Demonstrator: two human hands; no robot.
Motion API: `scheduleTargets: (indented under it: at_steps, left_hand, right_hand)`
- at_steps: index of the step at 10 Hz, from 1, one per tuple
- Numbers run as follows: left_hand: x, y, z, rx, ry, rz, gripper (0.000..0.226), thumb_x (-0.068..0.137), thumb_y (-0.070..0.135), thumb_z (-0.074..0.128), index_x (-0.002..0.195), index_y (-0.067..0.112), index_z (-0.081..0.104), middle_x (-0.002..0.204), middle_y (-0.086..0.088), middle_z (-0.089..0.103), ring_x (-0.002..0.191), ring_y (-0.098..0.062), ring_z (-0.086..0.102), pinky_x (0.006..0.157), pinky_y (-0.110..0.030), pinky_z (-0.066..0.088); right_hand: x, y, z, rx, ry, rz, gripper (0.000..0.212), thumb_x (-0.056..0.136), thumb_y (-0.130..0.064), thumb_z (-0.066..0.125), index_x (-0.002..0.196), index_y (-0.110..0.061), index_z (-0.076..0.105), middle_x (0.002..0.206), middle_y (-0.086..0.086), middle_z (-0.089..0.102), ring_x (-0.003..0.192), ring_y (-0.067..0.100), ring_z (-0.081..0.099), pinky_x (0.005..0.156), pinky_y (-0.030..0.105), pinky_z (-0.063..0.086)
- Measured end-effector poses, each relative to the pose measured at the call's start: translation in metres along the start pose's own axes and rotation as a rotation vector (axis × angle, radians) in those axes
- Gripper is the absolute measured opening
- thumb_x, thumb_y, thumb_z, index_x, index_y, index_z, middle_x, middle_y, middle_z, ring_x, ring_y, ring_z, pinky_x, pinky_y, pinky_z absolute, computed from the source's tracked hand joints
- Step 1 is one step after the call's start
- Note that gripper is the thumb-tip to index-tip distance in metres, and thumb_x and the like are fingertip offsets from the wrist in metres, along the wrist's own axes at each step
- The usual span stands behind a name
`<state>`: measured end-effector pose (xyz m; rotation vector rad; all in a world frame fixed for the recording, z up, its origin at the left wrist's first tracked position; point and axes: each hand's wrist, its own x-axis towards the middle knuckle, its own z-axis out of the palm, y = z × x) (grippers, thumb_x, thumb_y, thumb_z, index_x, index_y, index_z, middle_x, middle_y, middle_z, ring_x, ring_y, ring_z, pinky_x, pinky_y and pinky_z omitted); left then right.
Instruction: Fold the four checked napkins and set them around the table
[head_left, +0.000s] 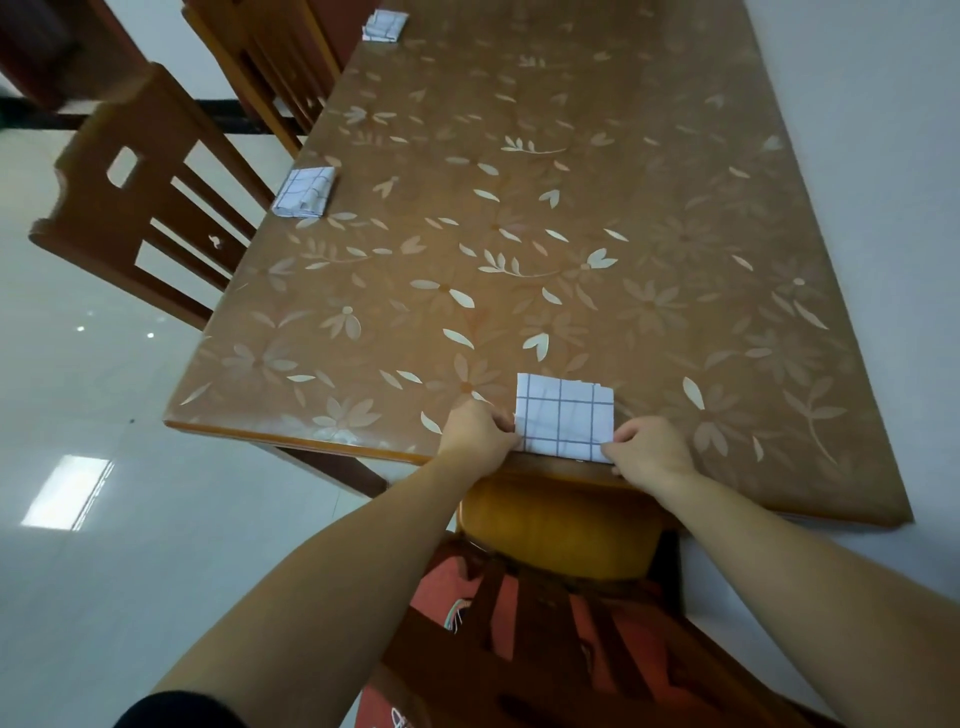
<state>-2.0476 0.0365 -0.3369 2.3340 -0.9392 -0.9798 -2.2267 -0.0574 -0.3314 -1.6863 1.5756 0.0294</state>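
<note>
The folded white napkin with dark blue checks (565, 423) lies flat at the bottom edge of the brown flower-patterned counter (519, 208), lower centre of the frame, its long axis running left to right along that edge. The left hand (478, 434) pinches its left edge and the right hand (649, 449) pinches its lower right corner, so the napkin sits directly between both grips, equally near each. Two more folded checked napkins (305, 191) rest along the counter's left edge, toward the upper left of the frame.

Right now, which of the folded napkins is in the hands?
The napkin at the near table edge, in front of the closest chair. The left hand and right hand pinch its near corners. The two along the left edge lie untouched.
</note>
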Motion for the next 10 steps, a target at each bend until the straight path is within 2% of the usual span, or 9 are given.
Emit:
scheduleTargets:
  at_steps: [3, 6, 8, 9, 10]
  left_hand:
    - [0.002, -0.001, 0.004, 0.047, 0.002, 0.02, 0.014, 0.088, 0.015, 0.07, 0.099, 0.01, 0.077, 0.089, 0.005, 0.063, 0.085, -0.014, 0.058, 0.079, -0.024, 0.049]
    - [0.001, -0.002, 0.006, 0.049, 0.005, 0.002, 0.015, 0.089, 0.016, 0.068, 0.1, 0.012, 0.077, 0.1, -0.004, 0.072, 0.092, -0.02, 0.065, 0.088, -0.033, 0.056]
    - [0.001, -0.004, 0.008, 0.034, -0.015, -0.001, 0.017, 0.09, 0.018, 0.067, 0.104, 0.013, 0.076, 0.103, -0.004, 0.072, 0.094, -0.02, 0.065, 0.088, -0.033, 0.056]
    - [-0.001, -0.003, 0.0, 0.036, -0.012, 0.024, 0.021, 0.089, 0.025, 0.066, 0.107, 0.017, 0.073, 0.107, -0.002, 0.071, 0.093, -0.018, 0.064, 0.085, -0.033, 0.056]
    - [-0.008, 0.005, -0.02, 0.12, 0.039, 0.046, 0.032, 0.089, 0.034, 0.06, 0.118, 0.022, 0.064, 0.108, 0.005, 0.067, 0.089, -0.017, 0.062, 0.078, -0.03, 0.053]
  right_hand:
    - [-0.003, -0.001, 0.003, -0.039, 0.031, 0.004, 0.014, 0.081, -0.013, 0.064, 0.078, -0.001, 0.072, 0.078, 0.017, 0.072, 0.075, 0.029, 0.068, 0.068, 0.039, 0.057]
    - [-0.003, 0.0, 0.005, -0.059, 0.046, 0.025, 0.012, 0.083, -0.014, 0.065, 0.077, -0.006, 0.071, 0.077, 0.012, 0.072, 0.073, 0.024, 0.068, 0.071, 0.037, 0.059]
    - [-0.003, -0.001, 0.005, -0.104, 0.029, 0.021, 0.02, 0.082, -0.014, 0.062, 0.067, -0.002, 0.068, 0.073, 0.014, 0.071, 0.064, 0.023, 0.064, 0.061, 0.032, 0.053]
    - [-0.005, -0.006, -0.001, -0.132, 0.027, 0.008, 0.03, 0.082, -0.018, 0.061, 0.054, -0.011, 0.054, 0.057, 0.008, 0.06, 0.051, 0.019, 0.051, 0.049, 0.028, 0.041]
    - [-0.021, -0.019, -0.019, -0.234, 0.074, -0.034, 0.022, 0.087, -0.028, 0.059, 0.069, -0.014, 0.061, 0.064, 0.002, 0.061, 0.063, 0.019, 0.06, 0.052, 0.029, 0.043]
